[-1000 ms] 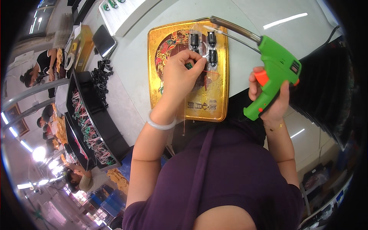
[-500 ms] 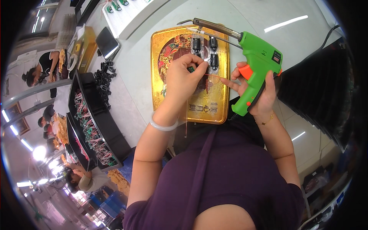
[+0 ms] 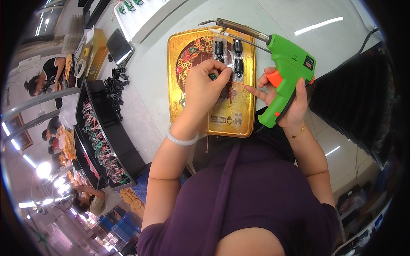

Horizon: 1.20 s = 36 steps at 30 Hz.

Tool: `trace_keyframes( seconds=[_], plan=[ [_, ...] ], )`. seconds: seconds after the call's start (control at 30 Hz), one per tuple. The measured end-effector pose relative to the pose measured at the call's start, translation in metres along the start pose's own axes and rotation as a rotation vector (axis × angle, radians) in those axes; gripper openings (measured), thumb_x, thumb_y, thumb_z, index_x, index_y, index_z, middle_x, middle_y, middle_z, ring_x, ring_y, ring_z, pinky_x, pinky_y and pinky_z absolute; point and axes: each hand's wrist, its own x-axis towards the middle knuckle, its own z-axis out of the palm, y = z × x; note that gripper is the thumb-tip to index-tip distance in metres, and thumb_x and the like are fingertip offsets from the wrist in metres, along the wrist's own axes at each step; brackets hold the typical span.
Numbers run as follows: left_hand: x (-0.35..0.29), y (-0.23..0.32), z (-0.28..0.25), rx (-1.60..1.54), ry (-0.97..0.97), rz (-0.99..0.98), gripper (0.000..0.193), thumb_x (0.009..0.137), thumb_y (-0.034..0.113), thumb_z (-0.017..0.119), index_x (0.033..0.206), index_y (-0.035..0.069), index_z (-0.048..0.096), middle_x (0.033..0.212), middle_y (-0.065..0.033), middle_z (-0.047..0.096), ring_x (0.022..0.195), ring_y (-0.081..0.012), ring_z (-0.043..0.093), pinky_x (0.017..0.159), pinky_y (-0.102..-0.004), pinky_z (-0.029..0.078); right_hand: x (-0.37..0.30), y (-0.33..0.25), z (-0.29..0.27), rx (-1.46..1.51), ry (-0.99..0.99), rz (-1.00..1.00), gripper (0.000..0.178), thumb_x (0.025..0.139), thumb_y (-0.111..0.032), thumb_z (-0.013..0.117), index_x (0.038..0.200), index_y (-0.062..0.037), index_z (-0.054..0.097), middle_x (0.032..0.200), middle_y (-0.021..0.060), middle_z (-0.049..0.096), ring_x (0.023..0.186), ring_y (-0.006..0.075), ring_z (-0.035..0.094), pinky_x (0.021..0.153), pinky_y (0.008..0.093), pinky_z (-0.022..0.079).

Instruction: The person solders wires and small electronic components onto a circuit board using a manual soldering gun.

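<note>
My right hand is closed round the handle of a green soldering gun with an orange trigger. Its metal barrel and bent tip point to the upper left, over the far rim of a gold tin lid. Above that lid my left hand pinches a small green circuit board, mostly hidden by the fingers. A thin red wire runs from there to the fingertips of my right hand. Several black plastic housings lie on the lid beyond my left hand.
To the left stands a black tray of green boards with red and white wires. A pile of black parts and a phone lie close by. A white tray stands at the back. Co-workers sit at far left; dark stacked trays are at right.
The soldering gun has shifted very slightly, its tip a touch higher. My left hand keeps its pinch, almost unmoved. A co-worker at lower left has moved an arm.
</note>
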Motion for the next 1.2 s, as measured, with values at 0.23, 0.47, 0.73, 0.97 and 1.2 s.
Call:
trace_keyframes(
  seconds=[0.23, 0.47, 0.73, 0.97, 1.2],
  plan=[
    [0.000, 0.004, -0.003, 0.040, -0.020, -0.020, 0.014, 0.071, 0.015, 0.065, 0.077, 0.003, 0.062, 0.054, -0.0017, 0.052, 0.047, -0.0092, 0.045, 0.046, -0.0242, 0.035, -0.001, -0.001, 0.000, -0.003, 0.007, 0.005, 0.054, 0.088, -0.047, 0.035, 0.116, -0.0012, 0.041, 0.111, 0.0131, 0.047, 0.094, 0.0219, 0.048, 0.092, 0.0530, 0.037],
    [-0.004, 0.002, -0.018, 0.045, -0.196, 0.297, 0.014, 0.075, 0.016, 0.064, 0.085, 0.005, 0.062, 0.069, -0.0034, 0.060, 0.056, -0.0121, 0.054, 0.053, -0.0263, 0.043, -0.004, 0.005, 0.003, -0.020, -0.019, -0.054, 0.053, 0.088, -0.046, 0.036, 0.118, -0.0025, 0.040, 0.112, 0.0130, 0.046, 0.098, 0.0219, 0.047, 0.092, 0.0509, 0.037],
    [-0.014, 0.005, -0.020, 0.473, -0.170, 0.503, 0.006, 0.066, 0.015, 0.067, 0.068, 0.010, 0.064, 0.073, -0.0032, 0.056, 0.064, -0.0185, 0.054, 0.054, -0.0285, 0.044, -0.025, 0.023, 0.007, -0.168, -0.048, -0.164, 0.052, 0.086, -0.044, 0.042, 0.119, -0.0035, 0.039, 0.114, 0.0124, 0.044, 0.106, 0.0213, 0.044, 0.097, 0.0498, 0.032],
    [-0.030, 0.000, -0.016, 0.733, 0.205, 0.821, 0.009, 0.063, 0.013, 0.067, 0.067, 0.013, 0.059, 0.095, 0.0008, 0.052, 0.094, -0.0216, 0.045, 0.086, -0.0374, 0.030, -0.045, -0.014, 0.004, -0.379, -0.033, -0.125, 0.065, 0.081, -0.050, 0.046, 0.119, 0.0024, 0.038, 0.114, 0.0175, 0.044, 0.116, 0.0319, 0.039, 0.085, 0.0458, 0.045],
    [-0.036, -0.006, 0.001, 0.351, 0.234, 0.516, 0.012, 0.061, 0.008, 0.069, 0.066, 0.007, 0.058, 0.099, -0.0101, 0.052, 0.097, -0.0282, 0.045, 0.085, -0.0401, 0.032, -0.074, -0.066, -0.013, -0.589, -0.004, -0.039, 0.065, 0.078, -0.043, 0.053, 0.114, 0.0098, 0.042, 0.107, 0.0255, 0.048, 0.093, 0.0269, 0.053, 0.064, 0.0301, 0.053]
  ],
)
